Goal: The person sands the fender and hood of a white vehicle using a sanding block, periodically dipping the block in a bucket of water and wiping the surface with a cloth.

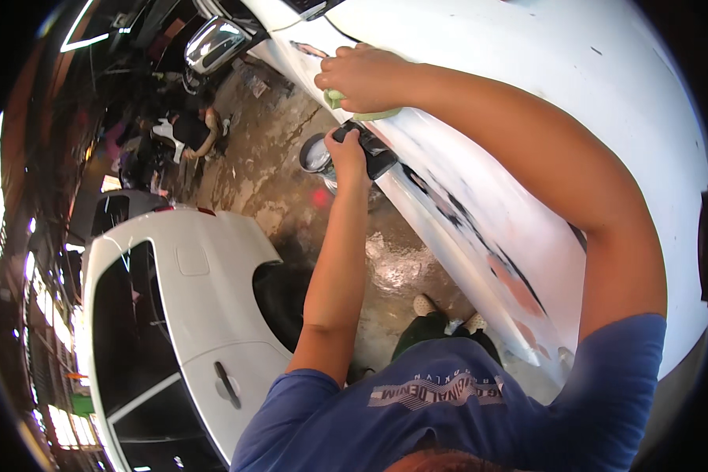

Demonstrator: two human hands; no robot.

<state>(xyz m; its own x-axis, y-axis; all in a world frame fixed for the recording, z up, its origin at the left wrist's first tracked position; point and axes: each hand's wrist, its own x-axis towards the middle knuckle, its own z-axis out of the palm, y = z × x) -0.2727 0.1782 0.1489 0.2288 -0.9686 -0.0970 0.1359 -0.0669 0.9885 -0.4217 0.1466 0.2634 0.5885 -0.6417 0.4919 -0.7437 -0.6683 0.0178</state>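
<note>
On the white car's side panel (488,189), my right hand (366,77) presses a pale green cloth (381,115) bunched under its palm and fingers. Lower and nearer, my left hand (347,153) is closed at the panel's edge around a black flat piece (378,163); its exact kind is hard to make out. Just left of that hand hangs or stands a dark-rimmed bucket (316,156) with pale liquid inside, partly hidden by my wrist. Reddish-brown and black patches (514,285) show along the panel.
A second car (212,315), white with dark windows, stands close on my left. Between the two runs a wet, stained concrete floor (263,169). Another person (190,132) crouches farther off at the upper left. A chrome side mirror (215,46) juts out above.
</note>
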